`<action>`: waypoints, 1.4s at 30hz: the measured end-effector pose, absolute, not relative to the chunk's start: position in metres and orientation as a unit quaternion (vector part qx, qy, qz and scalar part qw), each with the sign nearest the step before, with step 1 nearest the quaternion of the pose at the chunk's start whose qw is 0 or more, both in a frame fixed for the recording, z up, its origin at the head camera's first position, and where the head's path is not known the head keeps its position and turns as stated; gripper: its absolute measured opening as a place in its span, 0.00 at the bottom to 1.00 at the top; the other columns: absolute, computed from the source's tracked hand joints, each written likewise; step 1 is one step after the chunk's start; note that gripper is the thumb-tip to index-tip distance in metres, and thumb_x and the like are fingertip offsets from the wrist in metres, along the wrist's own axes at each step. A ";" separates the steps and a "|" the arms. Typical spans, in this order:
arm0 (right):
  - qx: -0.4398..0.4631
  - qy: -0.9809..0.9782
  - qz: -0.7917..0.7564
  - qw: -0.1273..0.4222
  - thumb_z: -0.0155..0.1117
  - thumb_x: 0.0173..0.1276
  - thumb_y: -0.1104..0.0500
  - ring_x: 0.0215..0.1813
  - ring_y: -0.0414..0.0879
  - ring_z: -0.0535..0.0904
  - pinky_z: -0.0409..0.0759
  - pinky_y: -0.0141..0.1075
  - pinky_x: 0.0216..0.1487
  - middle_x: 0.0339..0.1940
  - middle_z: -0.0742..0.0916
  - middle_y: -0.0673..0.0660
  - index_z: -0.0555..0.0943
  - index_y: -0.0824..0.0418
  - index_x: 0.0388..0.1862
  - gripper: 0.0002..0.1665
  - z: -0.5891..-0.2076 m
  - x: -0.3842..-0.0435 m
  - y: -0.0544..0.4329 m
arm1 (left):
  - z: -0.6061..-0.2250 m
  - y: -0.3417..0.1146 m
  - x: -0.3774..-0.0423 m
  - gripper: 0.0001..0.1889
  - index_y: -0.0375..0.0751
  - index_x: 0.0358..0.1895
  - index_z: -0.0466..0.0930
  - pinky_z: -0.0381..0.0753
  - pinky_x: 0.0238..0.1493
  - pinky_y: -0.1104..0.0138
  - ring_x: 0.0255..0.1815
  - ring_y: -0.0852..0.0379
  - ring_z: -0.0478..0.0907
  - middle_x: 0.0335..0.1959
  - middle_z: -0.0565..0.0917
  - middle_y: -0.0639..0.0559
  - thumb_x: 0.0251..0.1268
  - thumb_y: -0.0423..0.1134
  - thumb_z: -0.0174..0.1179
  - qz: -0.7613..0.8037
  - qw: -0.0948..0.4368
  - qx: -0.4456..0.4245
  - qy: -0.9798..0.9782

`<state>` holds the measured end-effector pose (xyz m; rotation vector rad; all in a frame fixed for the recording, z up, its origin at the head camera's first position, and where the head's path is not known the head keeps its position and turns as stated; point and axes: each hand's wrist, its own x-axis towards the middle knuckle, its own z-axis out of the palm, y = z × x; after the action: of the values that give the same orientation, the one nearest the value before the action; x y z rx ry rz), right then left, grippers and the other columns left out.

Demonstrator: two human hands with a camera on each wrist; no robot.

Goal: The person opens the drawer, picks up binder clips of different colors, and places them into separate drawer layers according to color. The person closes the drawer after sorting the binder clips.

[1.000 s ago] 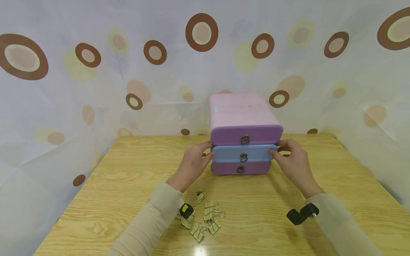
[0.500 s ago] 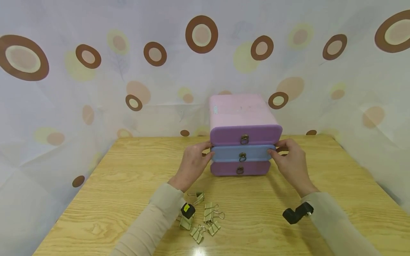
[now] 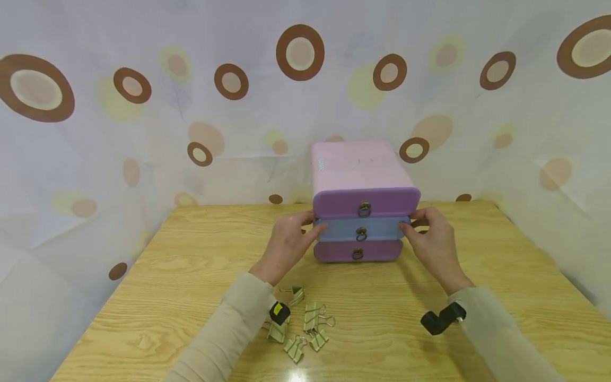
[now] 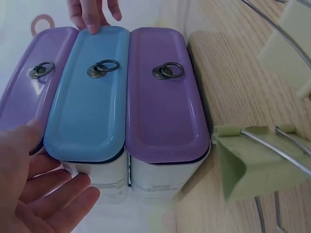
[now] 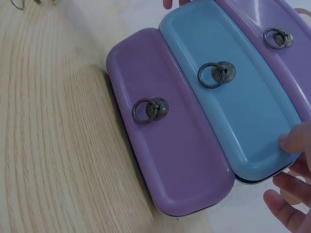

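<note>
A pink drawer box (image 3: pixel 358 164) has three stacked drawers with metal ring pulls. Its middle drawer, with a blue front (image 3: pixel 341 229), lies between the top purple drawer (image 3: pixel 334 203) and the bottom purple drawer (image 3: pixel 334 251). My left hand (image 3: pixel 286 244) is at the blue drawer's left end, thumb on the front, the other fingers loosely extended beside the box in the left wrist view. At the right end, my right hand (image 3: pixel 435 244) presses its thumb on the blue front; its other fingers (image 5: pixel 286 208) lie alongside, not curled round it. All three fronts look nearly flush.
Several gold binder clips (image 3: pixel 311 317) lie on the wooden table (image 3: pixel 191 254) near my left forearm. One clip (image 4: pixel 262 160) shows close up in the left wrist view. A patterned sheet (image 3: pixel 258 127) hangs behind the table.
The blue drawer has slid slightly inward. My left thumb has moved rightward onto its front, and my right hand has shifted a little with the drawer. The clips stay put.
</note>
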<state>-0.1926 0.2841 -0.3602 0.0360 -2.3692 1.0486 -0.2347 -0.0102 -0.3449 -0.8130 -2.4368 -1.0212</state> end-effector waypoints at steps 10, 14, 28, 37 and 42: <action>0.003 -0.882 0.395 0.255 0.58 0.74 0.42 0.50 0.54 0.83 0.76 0.20 0.36 0.47 0.87 0.61 0.81 0.64 0.43 0.24 -0.355 -0.191 0.286 | -0.341 -0.011 -0.237 0.14 0.40 0.43 0.89 0.67 0.21 0.75 0.15 0.62 0.67 0.27 0.88 0.49 0.74 0.44 0.56 -0.350 0.210 -0.285 -0.867; -0.001 -0.885 0.391 0.254 0.59 0.73 0.42 0.50 0.55 0.83 0.75 0.23 0.36 0.47 0.88 0.62 0.82 0.64 0.44 0.24 -0.354 -0.191 0.286 | -0.341 -0.011 -0.238 0.13 0.40 0.40 0.89 0.67 0.21 0.76 0.15 0.65 0.65 0.24 0.87 0.50 0.73 0.43 0.56 -0.341 0.222 -0.286 -0.868; -0.019 -0.887 0.378 0.264 0.60 0.73 0.42 0.48 0.57 0.84 0.76 0.29 0.37 0.45 0.89 0.64 0.83 0.65 0.43 0.25 -0.355 -0.192 0.285 | -0.338 -0.011 -0.236 0.15 0.41 0.37 0.90 0.53 0.15 0.76 0.11 0.67 0.53 0.16 0.80 0.54 0.73 0.45 0.57 -0.338 0.209 -0.271 -0.876; -0.008 -0.888 0.382 0.255 0.58 0.75 0.44 0.49 0.59 0.83 0.78 0.32 0.41 0.48 0.86 0.65 0.80 0.67 0.46 0.25 -0.352 -0.190 0.284 | -0.338 -0.009 -0.236 0.13 0.40 0.45 0.89 0.85 0.35 0.70 0.36 0.58 0.88 0.39 0.91 0.48 0.73 0.43 0.58 -0.347 0.219 -0.282 -0.867; 0.012 -0.890 0.392 0.232 0.56 0.76 0.45 0.51 0.58 0.81 0.77 0.29 0.46 0.52 0.84 0.63 0.79 0.66 0.50 0.24 -0.350 -0.185 0.287 | -0.338 -0.010 -0.237 0.15 0.41 0.49 0.87 0.88 0.44 0.64 0.46 0.55 0.88 0.43 0.90 0.49 0.74 0.46 0.57 -0.364 0.172 -0.272 -0.874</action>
<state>-0.1855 0.2866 -0.3503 0.0340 -2.4457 1.0783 -0.2369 -0.0097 -0.3384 -0.7709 -2.4803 -1.0322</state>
